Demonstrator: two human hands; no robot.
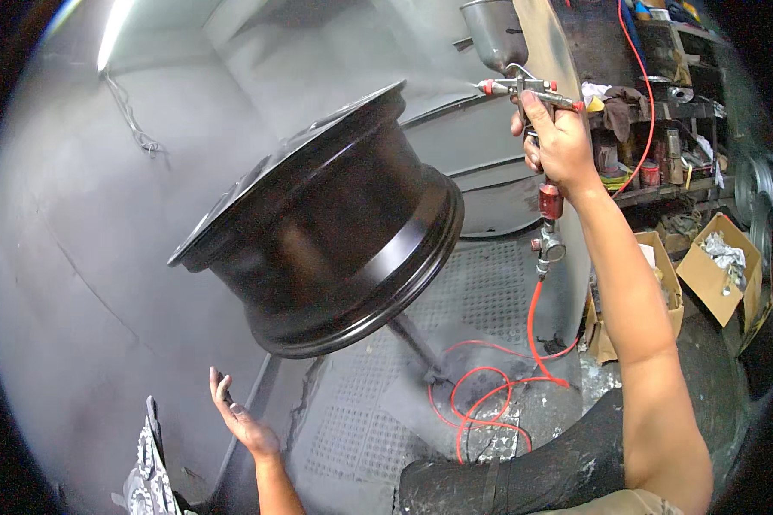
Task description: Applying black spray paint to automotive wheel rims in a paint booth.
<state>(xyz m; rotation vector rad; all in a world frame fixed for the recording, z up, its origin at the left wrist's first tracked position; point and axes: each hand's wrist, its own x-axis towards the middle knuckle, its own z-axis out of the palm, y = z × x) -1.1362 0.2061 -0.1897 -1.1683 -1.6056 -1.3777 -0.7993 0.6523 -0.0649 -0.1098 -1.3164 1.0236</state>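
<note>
A black car wheel rim point(335, 227) sits tilted on a stand, whose post point(416, 348) shows below it. To the right of the rim, my right hand point(558, 142) grips a spray gun point(528, 86) by its handle, the nozzle aimed left at the rim's upper edge. A fine mist leaves the nozzle. On top of the gun is a grey paint cup point(496, 34); below the handle hang a red fitting and a regulator point(548, 247). My left hand point(245, 421) is raised below the rim, holding nothing, fingers apart and smudged dark, not touching the rim.
A red air hose point(489, 403) runs down from the gun and lies coiled on the floor. At the right, cluttered shelves point(661, 193) hold cans and rags, with open cardboard boxes point(721, 266) beneath. Grey booth walls point(86, 257) stand left and behind. Patterned material point(150, 463) shows lower left.
</note>
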